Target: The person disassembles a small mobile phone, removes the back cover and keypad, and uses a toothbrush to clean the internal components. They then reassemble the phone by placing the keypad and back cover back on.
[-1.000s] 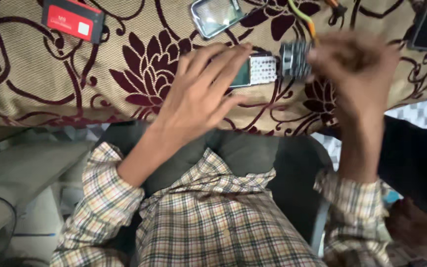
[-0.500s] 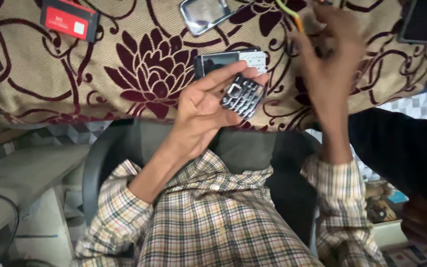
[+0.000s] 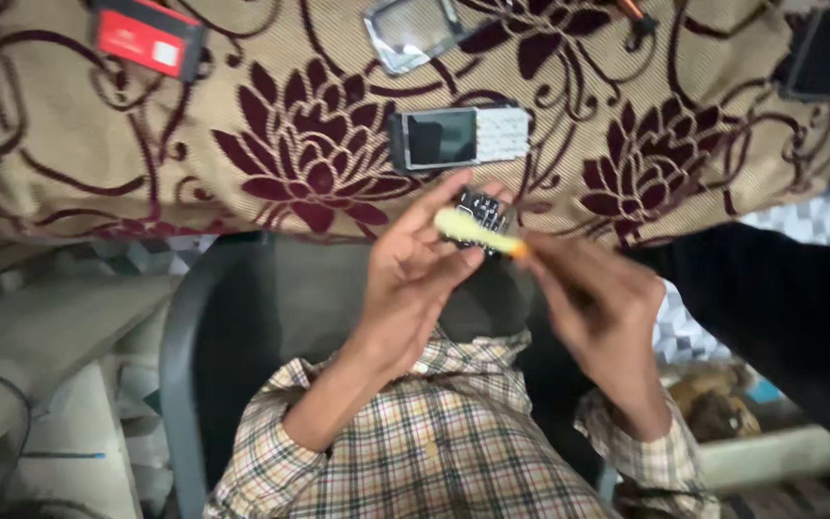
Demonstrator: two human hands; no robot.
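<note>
Workbench surface: tan woven cloth (image 3: 98,144) with maroon flower and scroll pattern, soft and slightly rumpled, draped over the near edge.

Item 1. Left hand (image 3: 415,279), fingers closed round a small dark keypad part (image 3: 484,213), held above the lap just clear of the cloth's edge. Part is flat, roughly rectangular, gridded with little keys.

Item 2. Right hand (image 3: 598,308), blurred; fingers pinched on a yellow tool (image 3: 477,233) with an orange end, slim and rod-shaped, its tip laid across the keypad part.

Item 3. Phone (image 3: 460,137), flat on the cloth just beyond the hands; dark glossy screen to the left, pale keys to the right.

Item 4. Silver frame piece (image 3: 410,34), far centre; shiny, rectangular.

Item 5. Red card-like box (image 3: 151,38), far left.

Item 6. Dark slab (image 3: 828,53), far right, likely another phone.

Item 7. Checked shirt (image 3: 425,452), soft cotton; dark chair (image 3: 213,327) beneath.

Risks, judged: the keypad part is pinched only at its edges over open lap, so a hard push from the tool could flick it to the floor; a slipping tip may scratch the keys.
</note>
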